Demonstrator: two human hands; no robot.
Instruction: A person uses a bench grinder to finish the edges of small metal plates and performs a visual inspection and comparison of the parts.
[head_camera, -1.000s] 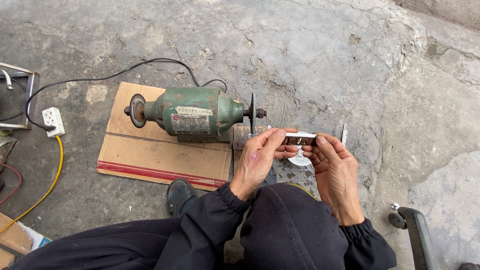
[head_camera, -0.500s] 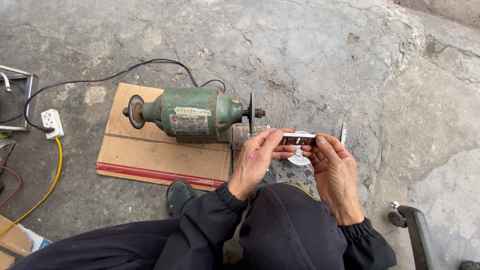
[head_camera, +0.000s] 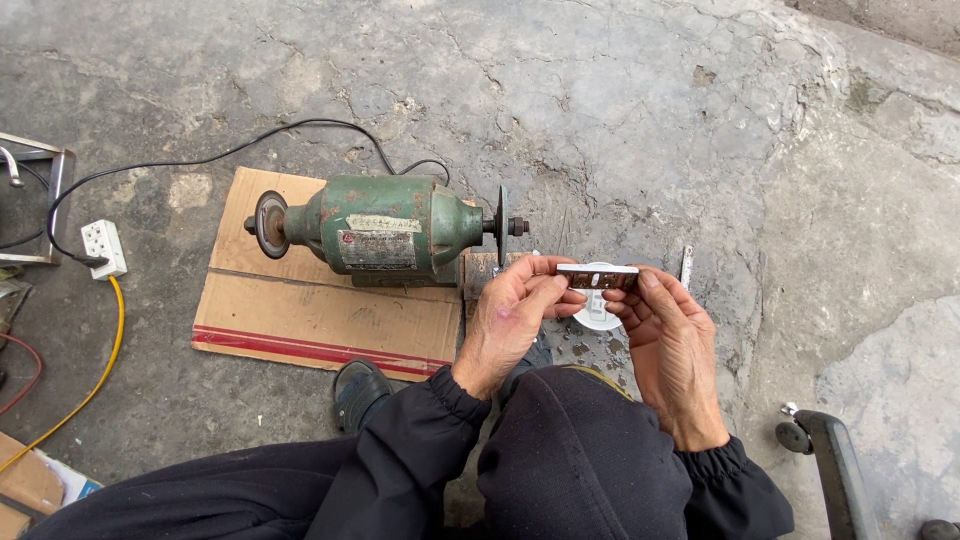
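Both hands hold a small flat dark metal strip (head_camera: 598, 277) level between them, just right of the thin grinding disc (head_camera: 501, 226). My left hand (head_camera: 515, 315) pinches its left end, and my right hand (head_camera: 668, 335) pinches its right end. The disc sits on the shaft of a green bench grinder (head_camera: 385, 233) that rests on a cardboard sheet (head_camera: 300, 310). A white round lid-like object (head_camera: 598, 315) lies on the ground under the strip, partly hidden by my fingers.
A black cable runs from the grinder to a white power strip (head_camera: 103, 246) with a yellow cord (head_camera: 100, 370) at left. A thin metal piece (head_camera: 686, 264) lies on the cracked concrete. A black wheeled frame (head_camera: 830, 465) stands at lower right. My shoe (head_camera: 358, 392) touches the cardboard.
The hands and the strip have stayed in nearly the same place by the disc; the fingers have shifted slightly on the strip.
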